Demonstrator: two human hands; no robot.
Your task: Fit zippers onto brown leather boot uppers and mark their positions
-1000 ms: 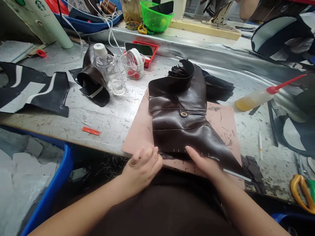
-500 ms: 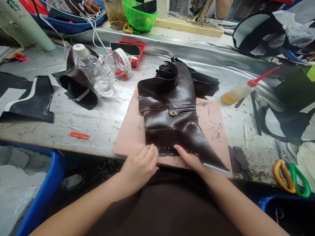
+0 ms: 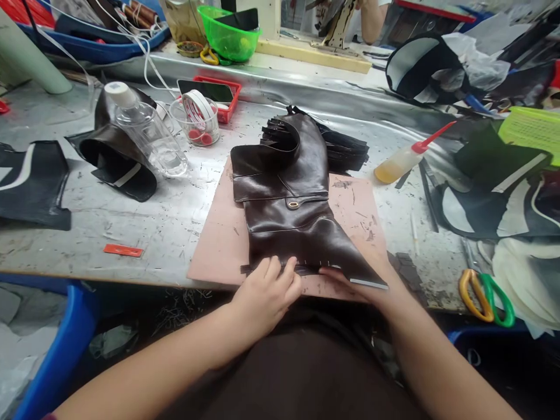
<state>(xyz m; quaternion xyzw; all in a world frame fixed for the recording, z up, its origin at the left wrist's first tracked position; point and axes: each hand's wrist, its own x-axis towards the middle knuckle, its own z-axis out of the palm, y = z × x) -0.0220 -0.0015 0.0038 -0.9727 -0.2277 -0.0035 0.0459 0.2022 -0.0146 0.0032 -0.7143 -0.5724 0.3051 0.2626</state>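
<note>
A glossy dark brown leather boot upper [image 3: 289,219] lies on a pink board [image 3: 210,251], with a small gold-rimmed fitting on its tab and short white marks near its front edge. At that front edge, my left hand [image 3: 269,291] has its curled fingers on the leather and the dark strip along it. My right hand [image 3: 356,286] grips the boot upper from below, close to the pointed right corner. Its thumb shows at the edge, while the leather hides most of its fingers.
Dark cut strips [image 3: 347,149] lie behind the boot upper. Left are a clear bottle [image 3: 151,131], another dark brown piece [image 3: 116,146] and an orange tag [image 3: 122,250]. Right are a red-tipped glue bottle [image 3: 396,166] and scissors [image 3: 485,297]. A blue bin [image 3: 74,332] stands at the left front.
My left hand has moved right along the front edge, uncovering the strip's left end. My right hand has slid further under the leather. The whole view has shifted slightly.
</note>
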